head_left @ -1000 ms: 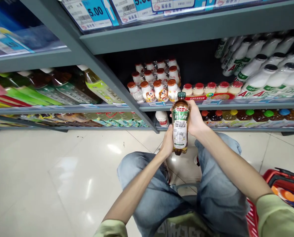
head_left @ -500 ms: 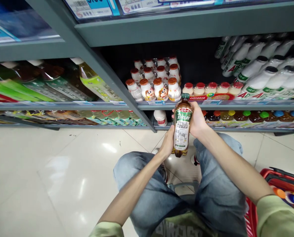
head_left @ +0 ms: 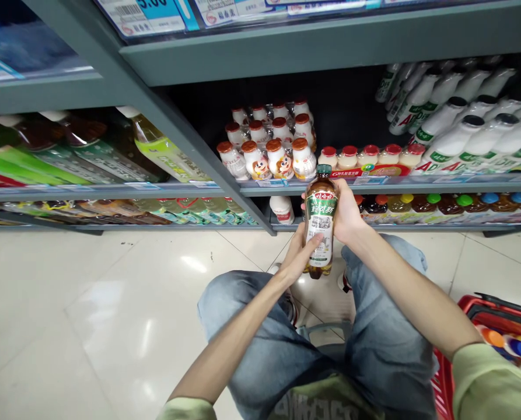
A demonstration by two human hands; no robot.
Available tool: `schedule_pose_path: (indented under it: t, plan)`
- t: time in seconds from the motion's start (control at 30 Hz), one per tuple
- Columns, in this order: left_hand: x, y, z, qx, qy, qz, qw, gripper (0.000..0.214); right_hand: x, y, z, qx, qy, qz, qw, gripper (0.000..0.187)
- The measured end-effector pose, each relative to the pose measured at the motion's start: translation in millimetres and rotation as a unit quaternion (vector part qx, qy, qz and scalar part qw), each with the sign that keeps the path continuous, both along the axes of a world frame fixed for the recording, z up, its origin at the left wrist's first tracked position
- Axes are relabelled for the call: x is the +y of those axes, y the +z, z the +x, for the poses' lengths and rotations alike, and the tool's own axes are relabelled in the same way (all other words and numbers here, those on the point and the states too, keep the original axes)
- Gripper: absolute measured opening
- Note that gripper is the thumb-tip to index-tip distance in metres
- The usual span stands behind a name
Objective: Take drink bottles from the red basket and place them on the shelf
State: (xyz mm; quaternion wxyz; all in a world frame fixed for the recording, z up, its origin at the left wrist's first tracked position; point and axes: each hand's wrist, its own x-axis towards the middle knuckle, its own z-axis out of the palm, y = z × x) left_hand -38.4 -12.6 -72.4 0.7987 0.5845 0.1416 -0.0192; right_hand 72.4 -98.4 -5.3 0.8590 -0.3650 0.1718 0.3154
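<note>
A brown drink bottle (head_left: 321, 219) with a green cap and a green and white label is held upright between my two hands, its label facing me. My left hand (head_left: 296, 256) grips its lower left side, the thumb lying across the front of the label. Round the upper right side wraps my right hand (head_left: 346, 213), with its fingers partly hidden behind the bottle. Just beyond the cap, small white bottles with red caps (head_left: 282, 160) stand in rows on the shelf, beside a pack of red-lidded small bottles (head_left: 371, 157).
White black-capped bottles (head_left: 470, 143) fill the shelf's right. Large drink bottles (head_left: 107, 146) lean on the left shelf. A low row of coloured-cap bottles (head_left: 435, 204) runs beneath. A red basket (head_left: 444, 379) holding capped items stands on the floor at my right.
My left thumb has moved from the bottle's side onto the front of its label. The bottle stays in both hands, and the view has shifted slightly.
</note>
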Motion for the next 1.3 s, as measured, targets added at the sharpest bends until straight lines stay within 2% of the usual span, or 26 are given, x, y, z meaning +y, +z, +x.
schedule_pose_path:
  t: [0.1,0.2,0.3,0.43,0.57,0.7,0.9,1.3]
  plan:
    - [-2.5,-1.1,1.3,-0.043,0.023,0.100,0.994,0.063,0.7,-3.6,0.4,-0.003,-0.039,-0.010,0.999,0.024]
    - [-2.2,-4.1,2.7,-0.047,0.029,0.133,0.990,0.058,0.5,-5.0,0.2,-0.007,-0.046,-0.018,0.999,0.025]
    - [-0.4,-5.6,2.6,-0.032,0.035,0.082,0.995,0.049,-1.3,-1.6,-0.7,0.005,-0.009,-0.043,0.999,0.024]
    - [-0.4,-2.8,-0.1,-0.003,0.023,-0.062,0.998,0.051,-5.1,3.1,-2.8,-0.017,0.009,-0.053,0.998,0.020]
    - [-1.3,3.9,-3.7,0.066,-0.043,-0.199,0.977,0.064,-10.9,0.8,-3.1,-0.049,0.036,-0.064,0.996,0.022]
    - [-1.1,8.5,-4.7,0.076,-0.096,-0.289,0.949,0.066,-13.8,-1.0,-2.0,-0.054,0.051,-0.081,0.994,0.021]
    - [-6.2,5.7,-3.0,0.068,-0.086,-0.291,0.950,0.064,-10.0,0.3,-1.5,-0.068,0.034,-0.031,0.997,0.015]
    - [-11.2,2.6,-4.9,0.072,-0.079,-0.241,0.965,0.068,-10.2,-4.0,0.2,-0.047,0.041,-0.040,0.997,0.017]
